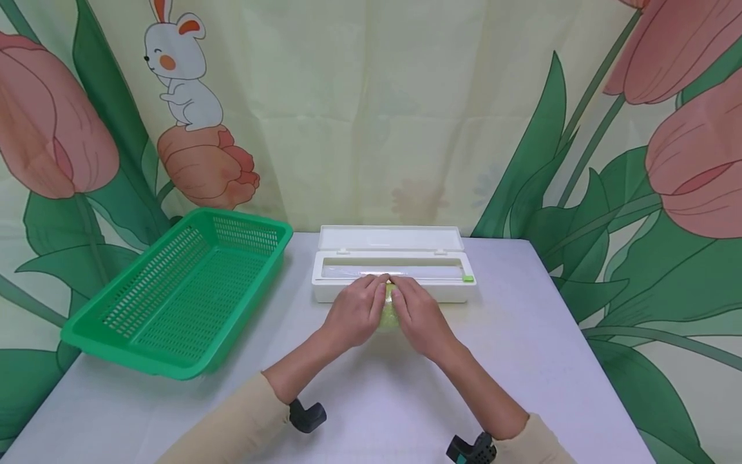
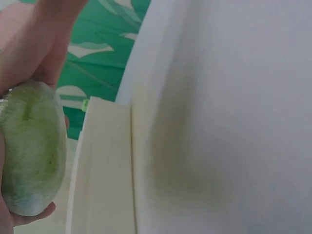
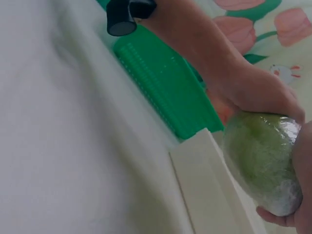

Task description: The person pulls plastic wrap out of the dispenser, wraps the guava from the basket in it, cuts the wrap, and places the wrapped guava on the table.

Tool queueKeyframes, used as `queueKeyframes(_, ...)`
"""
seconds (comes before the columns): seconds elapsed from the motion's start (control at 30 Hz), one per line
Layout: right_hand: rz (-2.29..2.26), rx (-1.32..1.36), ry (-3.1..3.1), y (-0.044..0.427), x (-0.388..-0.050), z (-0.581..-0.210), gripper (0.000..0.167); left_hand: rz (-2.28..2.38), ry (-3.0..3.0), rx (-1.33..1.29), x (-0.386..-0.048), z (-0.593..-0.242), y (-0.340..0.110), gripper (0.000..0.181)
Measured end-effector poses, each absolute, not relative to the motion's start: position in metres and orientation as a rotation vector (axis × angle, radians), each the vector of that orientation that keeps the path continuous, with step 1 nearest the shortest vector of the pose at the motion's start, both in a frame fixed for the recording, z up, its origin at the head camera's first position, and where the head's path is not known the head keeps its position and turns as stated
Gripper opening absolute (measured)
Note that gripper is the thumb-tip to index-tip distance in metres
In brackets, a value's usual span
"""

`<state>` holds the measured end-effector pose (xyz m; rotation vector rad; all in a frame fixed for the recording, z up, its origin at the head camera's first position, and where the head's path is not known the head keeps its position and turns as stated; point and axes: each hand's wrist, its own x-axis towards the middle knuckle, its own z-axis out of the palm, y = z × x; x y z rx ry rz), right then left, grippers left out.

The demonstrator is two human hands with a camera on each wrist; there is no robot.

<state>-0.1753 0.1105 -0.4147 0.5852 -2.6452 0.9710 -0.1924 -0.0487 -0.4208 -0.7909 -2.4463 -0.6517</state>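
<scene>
Both of my hands hold a green mango (image 2: 34,151) wrapped in clear cling film, raised above the table. My left hand (image 1: 358,310) grips one side, and my right hand (image 1: 426,317) grips the other, with the fingertips meeting over the top. From the head only a strip of the mango (image 1: 388,314) shows between them. In the right wrist view the film on the mango (image 3: 263,163) looks shiny and creased. Just behind the hands stands a white cling film dispenser (image 1: 449,294) with its lid (image 1: 391,238) raised and a film roll (image 1: 342,272) inside.
A green plastic basket (image 1: 203,361) stands at the left of the white-covered table (image 1: 510,361). On the dispenser's right end is a small green slider (image 1: 468,278). A printed curtain (image 1: 417,116) with flowers and a rabbit hangs behind the table.
</scene>
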Motion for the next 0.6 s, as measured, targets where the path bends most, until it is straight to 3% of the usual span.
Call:
queueKeyframes(0.23, 0.905, 0.609, -2.66, 0.111, -0.178, -0.422, 0.037, -0.723, -2.646, -0.793, -0.191, -0.419, -0.05, 0.045)
queueKeyframes(0.47, 1.051, 0.577, -2.591, 0.123, -0.185, -0.423, 0.034, -1.375, -2.758, -0.871, -0.199, -0.419, -0.066, 0.054)
queueKeyframes(0.6, 1.098, 0.54, -2.576, 0.129, -0.187, -0.422, 0.033, -1.65, -2.724, -0.868, -0.203, -0.425, -0.077, 0.072)
